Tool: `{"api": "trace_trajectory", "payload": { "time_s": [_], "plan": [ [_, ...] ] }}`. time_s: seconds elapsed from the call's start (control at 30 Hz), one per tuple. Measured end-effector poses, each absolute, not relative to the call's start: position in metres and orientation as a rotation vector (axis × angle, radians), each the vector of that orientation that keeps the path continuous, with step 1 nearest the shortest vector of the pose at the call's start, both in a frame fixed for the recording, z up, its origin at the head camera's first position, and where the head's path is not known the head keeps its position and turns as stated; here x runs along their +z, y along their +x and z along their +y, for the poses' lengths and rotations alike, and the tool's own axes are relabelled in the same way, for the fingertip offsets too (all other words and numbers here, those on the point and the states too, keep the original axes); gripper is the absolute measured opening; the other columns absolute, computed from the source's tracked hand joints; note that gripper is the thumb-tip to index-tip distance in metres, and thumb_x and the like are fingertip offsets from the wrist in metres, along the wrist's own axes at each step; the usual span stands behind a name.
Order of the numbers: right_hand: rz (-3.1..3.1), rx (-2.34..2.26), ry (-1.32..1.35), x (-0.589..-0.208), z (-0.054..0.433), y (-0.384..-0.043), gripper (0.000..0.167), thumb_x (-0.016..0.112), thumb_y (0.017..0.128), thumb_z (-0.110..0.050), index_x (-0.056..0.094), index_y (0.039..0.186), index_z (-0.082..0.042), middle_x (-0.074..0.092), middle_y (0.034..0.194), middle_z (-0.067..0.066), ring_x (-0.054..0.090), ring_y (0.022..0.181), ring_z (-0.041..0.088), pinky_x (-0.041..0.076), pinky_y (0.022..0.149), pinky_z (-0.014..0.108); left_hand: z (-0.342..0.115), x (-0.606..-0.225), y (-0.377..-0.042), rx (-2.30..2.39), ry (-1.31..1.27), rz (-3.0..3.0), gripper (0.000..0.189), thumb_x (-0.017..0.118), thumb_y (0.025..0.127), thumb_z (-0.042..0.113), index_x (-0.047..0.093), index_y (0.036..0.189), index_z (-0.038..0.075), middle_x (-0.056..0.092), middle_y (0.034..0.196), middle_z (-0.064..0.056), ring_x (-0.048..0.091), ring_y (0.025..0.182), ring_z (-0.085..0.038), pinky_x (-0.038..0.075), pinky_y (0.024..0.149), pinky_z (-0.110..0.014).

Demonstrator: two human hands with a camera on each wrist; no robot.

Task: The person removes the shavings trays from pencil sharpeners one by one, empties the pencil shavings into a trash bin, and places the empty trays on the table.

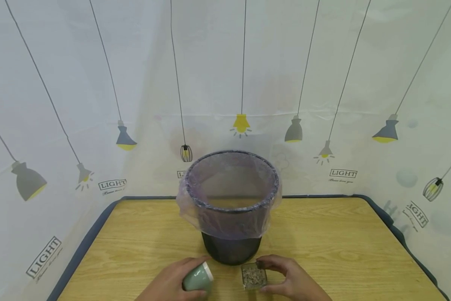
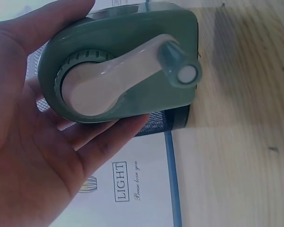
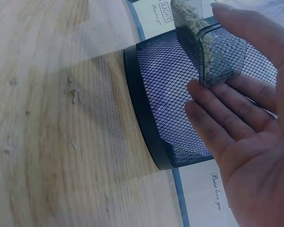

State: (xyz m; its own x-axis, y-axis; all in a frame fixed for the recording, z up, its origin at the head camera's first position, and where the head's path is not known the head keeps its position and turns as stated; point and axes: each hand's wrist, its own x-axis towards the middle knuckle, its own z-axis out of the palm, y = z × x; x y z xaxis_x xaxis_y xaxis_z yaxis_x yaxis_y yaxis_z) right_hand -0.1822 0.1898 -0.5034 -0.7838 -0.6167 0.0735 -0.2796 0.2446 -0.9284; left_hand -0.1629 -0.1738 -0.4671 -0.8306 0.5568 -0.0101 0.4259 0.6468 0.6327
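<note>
My left hand point(image 1: 170, 281) grips a green hand-crank pencil sharpener point(image 1: 198, 278) low over the table, just in front of the waste bin. In the left wrist view the sharpener's pale crank point(image 2: 116, 78) with its green knob faces the camera. Between thumb and fingers, my right hand point(image 1: 296, 279) pinches the clear shavings drawer point(image 1: 253, 276), which is full of light pencil shavings point(image 3: 191, 19). The drawer is apart from the sharpener, to its right. Straight behind both hands stands the black mesh waste bin point(image 1: 231, 248), lined with a thin purple bag point(image 1: 233, 225).
The wooden table point(image 1: 334, 238) has a dark blue edge point(image 1: 93, 234). Small loose bits of shavings point(image 3: 75, 90) lie on the wood close to the bin. A white wall sheet point(image 1: 210, 83) with printed lamps surrounds the table on three sides.
</note>
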Motion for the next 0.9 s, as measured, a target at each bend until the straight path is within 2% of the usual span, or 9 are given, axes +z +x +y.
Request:
{"api": "trace_trajectory", "payload": {
  "time_s": [0.17, 0.7, 0.9],
  "plan": [
    [2.233, -1.545, -0.829, -0.506, 0.193, -0.182, 0.053, 0.075, 0.089, -0.02, 0.056, 0.137, -0.009, 0.059, 0.135, 0.018, 0.058, 0.12, 0.009, 0.049, 0.101, 0.035, -0.181, -0.472, -0.161, 0.941, 0.785, 2.668, 0.076, 0.072, 0.084, 0.056, 0.049, 0.146, 0.017, 0.064, 0.121, -0.006, 0.059, 0.094, -0.006, 0.048, 0.067, -0.022],
    [2.259, -1.549, -0.777, -0.505, 0.204, -0.181, 0.054, 0.075, 0.089, -0.02, 0.055, 0.138, -0.009, 0.058, 0.135, 0.018, 0.058, 0.121, 0.01, 0.048, 0.102, 0.034, -0.199, -0.473, -0.161, 0.916, 0.588, 2.704, 0.081, 0.076, 0.08, 0.054, 0.05, 0.145, 0.014, 0.063, 0.123, -0.007, 0.059, 0.092, -0.013, 0.049, 0.066, -0.026],
    [2.256, -1.57, -0.772, -0.504, 0.208, -0.179, 0.055, 0.075, 0.089, -0.019, 0.054, 0.138, -0.006, 0.057, 0.136, 0.022, 0.058, 0.12, 0.008, 0.049, 0.101, 0.032, -0.205, -0.475, -0.161, 0.895, 0.584, 2.746, 0.081, 0.077, 0.08, 0.053, 0.051, 0.144, 0.009, 0.064, 0.121, -0.009, 0.06, 0.092, -0.015, 0.049, 0.065, -0.026]
  ]
}}
